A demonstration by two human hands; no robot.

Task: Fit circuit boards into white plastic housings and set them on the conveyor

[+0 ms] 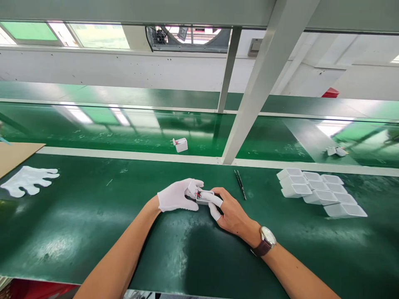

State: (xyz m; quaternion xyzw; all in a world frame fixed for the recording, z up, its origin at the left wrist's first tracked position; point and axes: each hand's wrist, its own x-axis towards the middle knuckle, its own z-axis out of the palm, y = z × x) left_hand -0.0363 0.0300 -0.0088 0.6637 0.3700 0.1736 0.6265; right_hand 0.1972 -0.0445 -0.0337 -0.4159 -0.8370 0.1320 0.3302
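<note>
Green table (pixel 102 232) below white wall (pixel 102 68); bright windows (pixel 98 36) at upper left; pale slanting post (pixel 249 108) right of centre.

Factory assembly workshop, long green workbench (pixel 124 265), green conveyor-like surface (pixel 124 133), white plastic bins (pixel 297 190), tweezers (pixel 240 185)

The small white housing (pixel 204 201) lay on its side between the two hands, low over the green bench, its open face turned upward. Red and dark wires (pixel 198 194) showed inside, bunched toward its left end.
</note>
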